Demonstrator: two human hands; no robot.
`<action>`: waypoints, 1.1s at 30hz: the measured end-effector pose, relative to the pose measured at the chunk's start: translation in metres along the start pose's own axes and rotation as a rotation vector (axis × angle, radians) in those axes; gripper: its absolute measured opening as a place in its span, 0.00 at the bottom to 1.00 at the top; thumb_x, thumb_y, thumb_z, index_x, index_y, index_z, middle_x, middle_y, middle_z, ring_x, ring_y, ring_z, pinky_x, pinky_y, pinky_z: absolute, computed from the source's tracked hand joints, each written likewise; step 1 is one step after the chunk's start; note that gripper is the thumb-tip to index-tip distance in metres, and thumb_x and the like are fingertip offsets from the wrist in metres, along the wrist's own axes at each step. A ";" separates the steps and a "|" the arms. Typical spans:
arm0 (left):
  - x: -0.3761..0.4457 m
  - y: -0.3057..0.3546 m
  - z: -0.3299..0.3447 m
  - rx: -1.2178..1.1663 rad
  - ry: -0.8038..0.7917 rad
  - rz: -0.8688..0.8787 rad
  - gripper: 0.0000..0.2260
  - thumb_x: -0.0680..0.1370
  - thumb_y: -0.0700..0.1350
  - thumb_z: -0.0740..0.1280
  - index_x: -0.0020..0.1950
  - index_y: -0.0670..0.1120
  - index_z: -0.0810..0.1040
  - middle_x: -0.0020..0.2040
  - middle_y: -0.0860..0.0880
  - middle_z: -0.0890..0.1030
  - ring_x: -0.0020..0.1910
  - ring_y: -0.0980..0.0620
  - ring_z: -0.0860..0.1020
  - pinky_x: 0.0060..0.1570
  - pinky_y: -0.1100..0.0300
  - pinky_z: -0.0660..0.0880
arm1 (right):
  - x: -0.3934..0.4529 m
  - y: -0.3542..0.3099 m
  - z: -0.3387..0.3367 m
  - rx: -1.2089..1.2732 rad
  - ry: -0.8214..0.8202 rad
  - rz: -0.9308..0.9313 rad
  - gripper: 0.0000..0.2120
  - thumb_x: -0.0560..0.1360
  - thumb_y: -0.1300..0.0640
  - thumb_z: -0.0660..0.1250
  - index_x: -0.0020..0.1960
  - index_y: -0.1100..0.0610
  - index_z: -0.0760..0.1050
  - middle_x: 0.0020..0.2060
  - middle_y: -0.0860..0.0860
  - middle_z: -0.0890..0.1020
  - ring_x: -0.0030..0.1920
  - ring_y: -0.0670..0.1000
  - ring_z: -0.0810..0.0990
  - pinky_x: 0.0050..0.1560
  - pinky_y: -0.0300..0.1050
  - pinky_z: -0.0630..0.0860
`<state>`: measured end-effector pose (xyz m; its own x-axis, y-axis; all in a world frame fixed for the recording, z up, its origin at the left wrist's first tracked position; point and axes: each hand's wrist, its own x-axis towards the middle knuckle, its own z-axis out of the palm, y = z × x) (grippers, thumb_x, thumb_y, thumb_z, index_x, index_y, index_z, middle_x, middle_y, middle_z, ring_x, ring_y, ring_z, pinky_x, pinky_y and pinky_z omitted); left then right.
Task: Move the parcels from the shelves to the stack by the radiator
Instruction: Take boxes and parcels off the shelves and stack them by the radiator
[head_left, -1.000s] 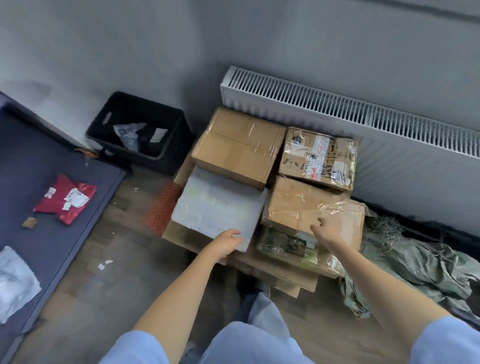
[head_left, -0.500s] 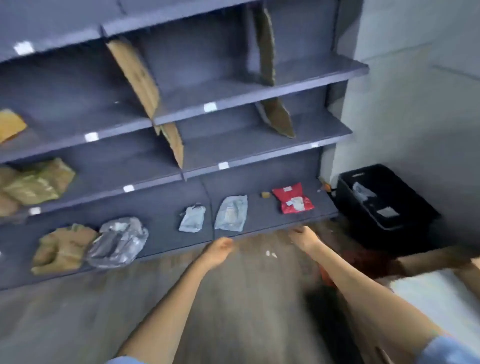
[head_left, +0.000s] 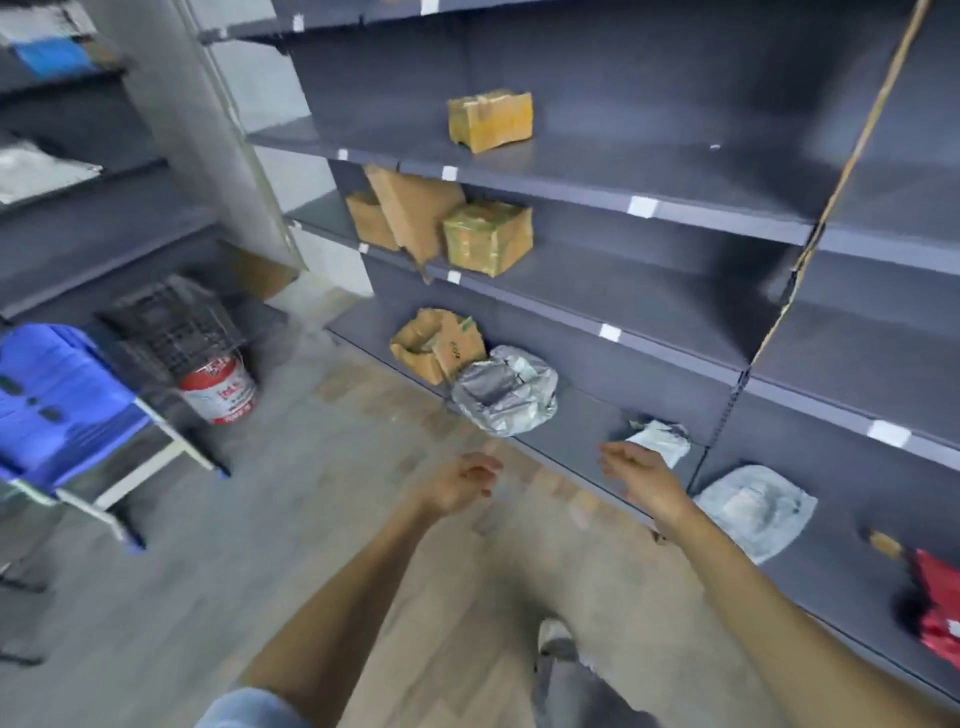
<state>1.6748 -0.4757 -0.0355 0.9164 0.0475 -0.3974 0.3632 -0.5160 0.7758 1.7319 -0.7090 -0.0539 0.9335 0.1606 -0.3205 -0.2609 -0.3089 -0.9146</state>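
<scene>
Head view, blurry from turning. Grey metal shelves (head_left: 649, 208) across the upper right of the frame, in four rows. One yellow taped box (head_left: 491, 120) on the top row. Lower down, a second taped box (head_left: 488, 238) beside a leaning brown cardboard piece (head_left: 413, 210). On the bottom row, a torn cardboard parcel (head_left: 436, 344) touching a crinkly silver bag (head_left: 505, 391), then a small white bag (head_left: 658, 440), a flat grey pouch (head_left: 753, 506) and a red packet (head_left: 937, 626) at the right edge.

Grey plank floor (head_left: 260, 545) below. At the left, a blue plastic chair (head_left: 57, 405), a black crate (head_left: 171, 325) and a red and white bucket (head_left: 221, 389).

Left hand (head_left: 462, 486) low in the middle, fingers curled loosely, holding nothing. Right hand (head_left: 641, 478) just beside the small white bag, fingers spread wide, empty. Nothing between the hands and the silver bag.
</scene>
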 end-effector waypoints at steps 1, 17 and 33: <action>0.015 0.005 -0.009 -0.015 0.006 0.013 0.16 0.79 0.28 0.54 0.66 0.33 0.70 0.51 0.43 0.72 0.35 0.60 0.75 0.28 0.75 0.69 | 0.016 -0.008 0.003 0.010 -0.020 -0.027 0.08 0.78 0.61 0.61 0.54 0.55 0.76 0.56 0.59 0.80 0.53 0.54 0.78 0.45 0.41 0.73; 0.194 -0.029 -0.230 -0.028 0.218 -0.055 0.16 0.79 0.31 0.54 0.65 0.36 0.73 0.57 0.44 0.75 0.51 0.49 0.74 0.34 0.78 0.71 | 0.272 -0.149 0.145 -0.258 -0.409 -0.149 0.09 0.78 0.64 0.60 0.54 0.54 0.75 0.53 0.55 0.80 0.55 0.51 0.77 0.47 0.31 0.70; 0.372 -0.146 -0.558 -0.161 0.319 -0.101 0.16 0.80 0.33 0.54 0.66 0.38 0.72 0.65 0.39 0.74 0.57 0.45 0.75 0.39 0.71 0.70 | 0.484 -0.327 0.426 -0.153 -0.284 -0.167 0.13 0.79 0.64 0.58 0.62 0.58 0.73 0.54 0.50 0.77 0.58 0.47 0.74 0.62 0.44 0.68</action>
<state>2.0568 0.0948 -0.0234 0.8717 0.3686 -0.3229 0.4531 -0.3553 0.8176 2.1645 -0.1313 -0.0149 0.8491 0.4678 -0.2453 -0.0507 -0.3901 -0.9194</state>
